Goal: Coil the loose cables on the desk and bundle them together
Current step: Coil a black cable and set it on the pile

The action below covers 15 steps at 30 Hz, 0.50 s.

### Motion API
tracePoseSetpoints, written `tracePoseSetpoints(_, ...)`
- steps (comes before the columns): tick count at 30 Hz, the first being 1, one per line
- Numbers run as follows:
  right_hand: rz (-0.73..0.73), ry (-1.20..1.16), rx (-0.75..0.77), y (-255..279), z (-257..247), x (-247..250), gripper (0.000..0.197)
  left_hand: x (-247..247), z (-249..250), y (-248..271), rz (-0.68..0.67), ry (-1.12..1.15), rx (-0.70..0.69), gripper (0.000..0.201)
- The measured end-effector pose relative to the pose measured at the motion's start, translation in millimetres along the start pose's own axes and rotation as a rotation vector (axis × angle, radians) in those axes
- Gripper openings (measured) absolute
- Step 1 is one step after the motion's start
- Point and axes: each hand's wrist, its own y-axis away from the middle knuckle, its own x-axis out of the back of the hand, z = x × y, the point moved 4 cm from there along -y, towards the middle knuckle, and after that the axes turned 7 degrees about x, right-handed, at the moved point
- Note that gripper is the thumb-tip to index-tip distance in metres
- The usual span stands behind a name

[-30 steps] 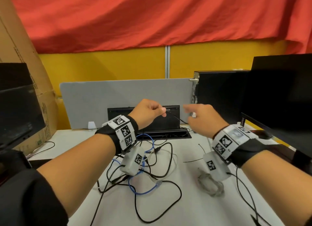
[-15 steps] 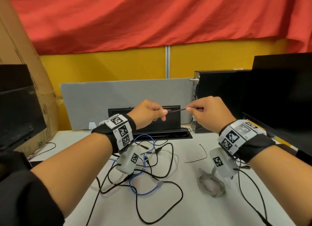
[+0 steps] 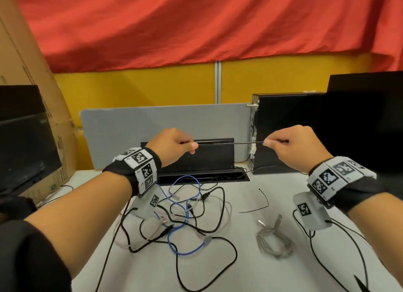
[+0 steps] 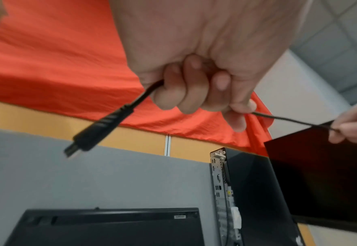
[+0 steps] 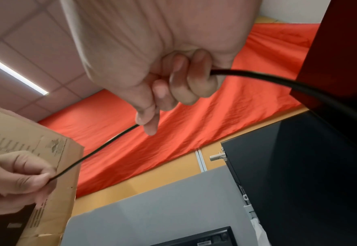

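A thin black cable point(image 3: 230, 142) is stretched level between both hands above the desk. My left hand point(image 3: 174, 144) grips one end in a fist; its black plug point(image 4: 98, 131) sticks out below the fingers. My right hand point(image 3: 290, 143) pinches the cable point(image 5: 108, 146) and its length trails off to the right past the palm. On the desk below lies a tangle of black, blue and white cables point(image 3: 185, 215). A grey coiled cable point(image 3: 273, 239) lies to its right, and a short black wire point(image 3: 259, 202) beyond it.
A black computer case point(image 3: 283, 132) and a monitor point(image 3: 366, 117) stand at the right. Another monitor point(image 3: 24, 139) and a cardboard box point(image 3: 43, 108) stand left. A grey divider point(image 3: 163, 126) and a black cable tray point(image 3: 202, 174) line the desk's back.
My right hand has taken hold of the cable next to the left hand and drawn away to the right, stretching the cable taut between the two hands.
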Motion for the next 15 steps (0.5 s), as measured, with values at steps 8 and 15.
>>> tracePoseSetpoints(8,-0.007,-0.060,-0.056,1,18,13,0.017,2,-8,13,0.065,-0.274,-0.177,0.023)
tracePoseSetpoints(15,-0.020,0.050,-0.105,1,27,6,0.026,-2,-3,14,-0.068,-0.285,-0.108,0.022)
